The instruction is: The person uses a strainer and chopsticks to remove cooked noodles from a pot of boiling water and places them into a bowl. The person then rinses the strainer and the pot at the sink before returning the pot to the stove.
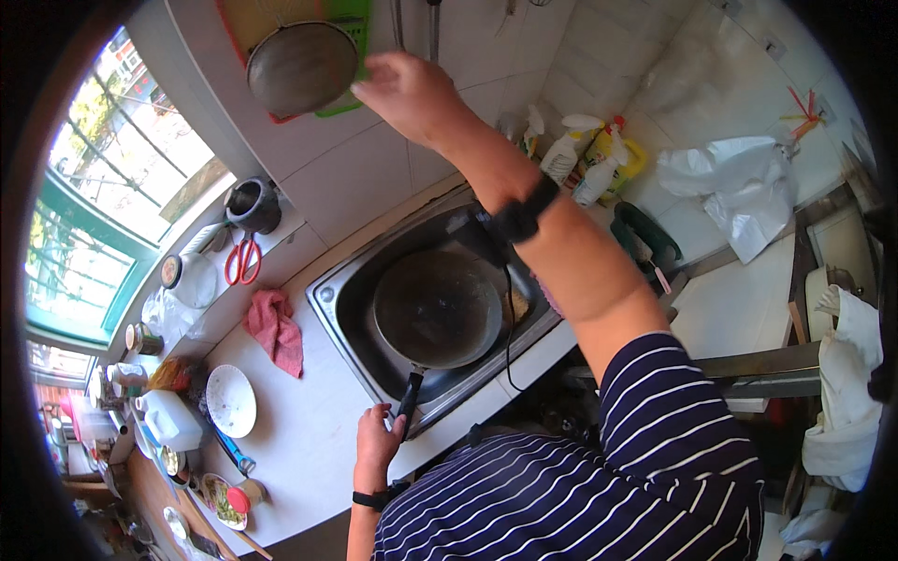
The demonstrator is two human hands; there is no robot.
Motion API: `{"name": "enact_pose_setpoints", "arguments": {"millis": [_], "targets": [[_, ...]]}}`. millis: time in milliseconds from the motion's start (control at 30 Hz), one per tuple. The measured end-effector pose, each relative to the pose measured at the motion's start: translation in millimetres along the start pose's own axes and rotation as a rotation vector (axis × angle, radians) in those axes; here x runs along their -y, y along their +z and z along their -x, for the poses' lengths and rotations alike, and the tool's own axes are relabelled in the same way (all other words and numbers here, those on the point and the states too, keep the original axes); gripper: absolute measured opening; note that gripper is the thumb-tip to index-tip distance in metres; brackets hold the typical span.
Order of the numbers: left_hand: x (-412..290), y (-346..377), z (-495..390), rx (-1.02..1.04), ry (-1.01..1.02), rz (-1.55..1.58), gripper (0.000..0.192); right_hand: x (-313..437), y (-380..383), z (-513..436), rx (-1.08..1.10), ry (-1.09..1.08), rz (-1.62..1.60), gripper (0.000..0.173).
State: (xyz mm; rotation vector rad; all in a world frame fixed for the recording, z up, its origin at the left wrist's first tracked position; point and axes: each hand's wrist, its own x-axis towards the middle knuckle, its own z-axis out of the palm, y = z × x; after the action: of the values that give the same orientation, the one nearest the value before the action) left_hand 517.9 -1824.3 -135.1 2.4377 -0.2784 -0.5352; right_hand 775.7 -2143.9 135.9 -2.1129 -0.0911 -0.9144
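My left hand (pixel 377 440) grips the black handle (pixel 411 394) of a dark frying pan (pixel 438 308). The pan rests in a stainless steel sink (pixel 358 343), and its inside looks wet. My right hand (pixel 410 98) is raised at the tiled wall, slightly blurred, with its fingers spread and nothing seen between them. Its fingertips are right beside the rim of a round mesh strainer (pixel 303 69) that hangs on the wall; whether they touch it, I cannot tell. Behind the strainer show a green plastic basket (pixel 356 35) and something with a red edge.
A pink cloth (pixel 275 333) and a white bowl (pixel 231 401) lie left of the sink. Red-handled scissors (pixel 243 261), a dark stone mortar (pixel 254 205) and a glass jar (pixel 191 280) line the window ledge. Several spray bottles (pixel 567 151) stand in the corner.
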Motion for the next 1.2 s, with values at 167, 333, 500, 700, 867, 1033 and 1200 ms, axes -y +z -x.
{"name": "enact_pose_setpoints", "arguments": {"millis": [167,333,500,700,867,1033,1200], "targets": [[-12,16,-18,0.095,0.020,-0.094,0.037,-67,-86,111,0.519,0.512,-0.259,0.030],[-23,26,-32,0.103,0.037,-0.140,0.037,-190,-69,208,0.510,0.803,0.339,0.029],[-29,36,-50,0.166,-0.006,-0.277,0.031,-303,-28,237,0.212,0.617,0.232,0.025],[-29,46,-69,0.258,-0.053,-0.428,0.025,-346,-25,223,0.176,0.675,0.161,0.024],[-33,43,-76,0.302,-0.099,-0.420,0.027,-353,-30,231,0.154,0.743,-0.007,0.023],[-33,31,-86,0.457,-0.385,0.166,0.030,-366,-10,328,1.381,0.559,0.693,0.028],[-26,26,-86,0.692,-0.694,0.978,0.020,-374,-9,389,1.462,0.932,0.583,0.035]]}}
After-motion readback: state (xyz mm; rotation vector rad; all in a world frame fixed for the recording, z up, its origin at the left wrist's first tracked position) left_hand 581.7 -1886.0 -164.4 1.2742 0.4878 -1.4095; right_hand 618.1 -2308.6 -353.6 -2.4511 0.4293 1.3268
